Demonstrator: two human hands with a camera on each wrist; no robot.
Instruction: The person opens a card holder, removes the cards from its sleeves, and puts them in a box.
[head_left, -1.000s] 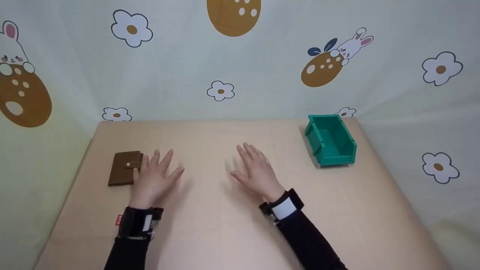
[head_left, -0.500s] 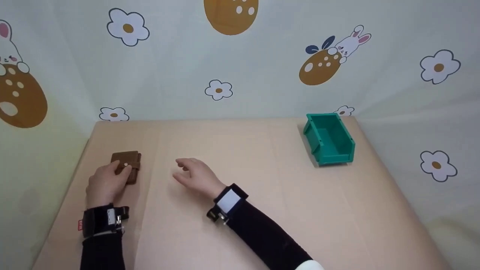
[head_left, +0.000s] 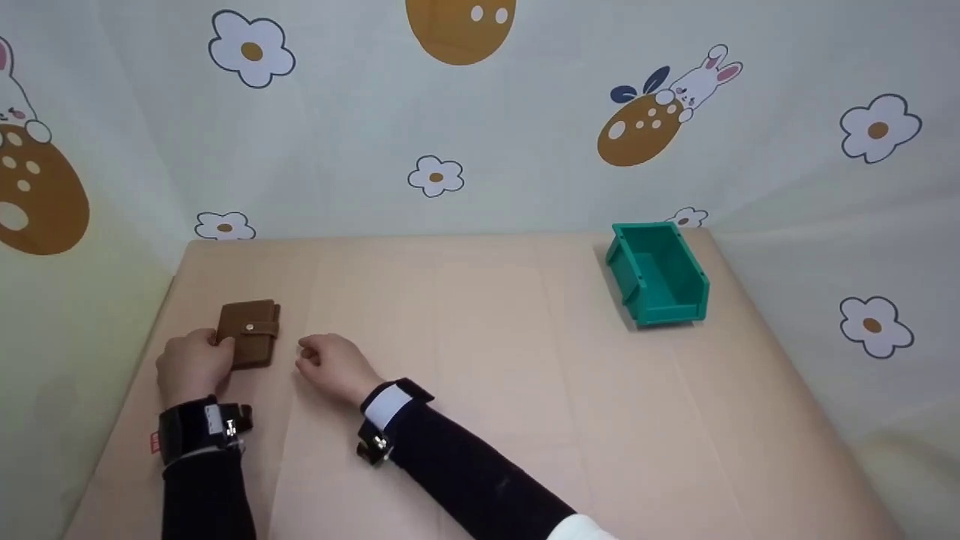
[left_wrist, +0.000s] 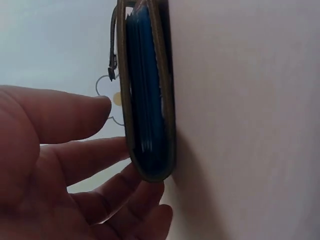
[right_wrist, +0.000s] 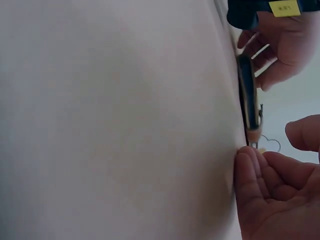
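The wallet (head_left: 251,346) was covered in plain brown, its snap (head_left: 250,327) seen in silver; blue was shown by the leaves (left_wrist: 145,85) inside. The bin (head_left: 671,313) was coloured green throughout, and the worktop (head_left: 465,322) was toned pale beige. Both sleeves (head_left: 480,472) were coloured black, and a white patch (head_left: 388,406) was borne by the right wristband (head_left: 418,388). The pale curtain (head_left: 337,112) was printed with white flowers (head_left: 251,49), brown-centred and dark-outlined, white-spotted brown ovals (head_left: 630,142), dark blue leaflets (head_left: 656,79) and white rabbits (head_left: 699,82) with pink inner ears.
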